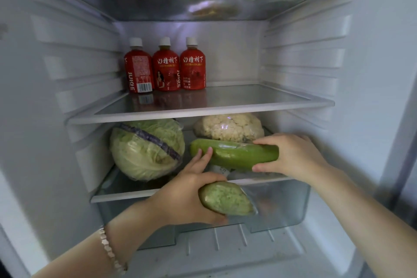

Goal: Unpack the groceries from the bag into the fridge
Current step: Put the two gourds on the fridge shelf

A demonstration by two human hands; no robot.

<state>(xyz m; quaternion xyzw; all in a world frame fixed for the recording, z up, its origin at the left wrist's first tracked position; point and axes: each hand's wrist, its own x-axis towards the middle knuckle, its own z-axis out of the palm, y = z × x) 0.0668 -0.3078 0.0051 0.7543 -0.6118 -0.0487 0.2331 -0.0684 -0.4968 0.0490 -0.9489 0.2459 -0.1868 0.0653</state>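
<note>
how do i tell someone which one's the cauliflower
In the fridge, look at the shelf under the three red juice bottles. At its back right, behind the green squash, sits the cauliflower. It is the only white, knobbly head; the cabbage beside it is pale green and leafy.

You get a dim, bluish picture, with pale glare on the back of the fridge (180, 29) just above the bottles (167, 67). Higher above them everything blurs; far to either side, straight edges bow.

We're at a home kitchen fridge (361, 52): juice bottles (166, 67) on its middle shelf, cabbage (144, 149) and cauliflower (228, 127) below them.
</note>
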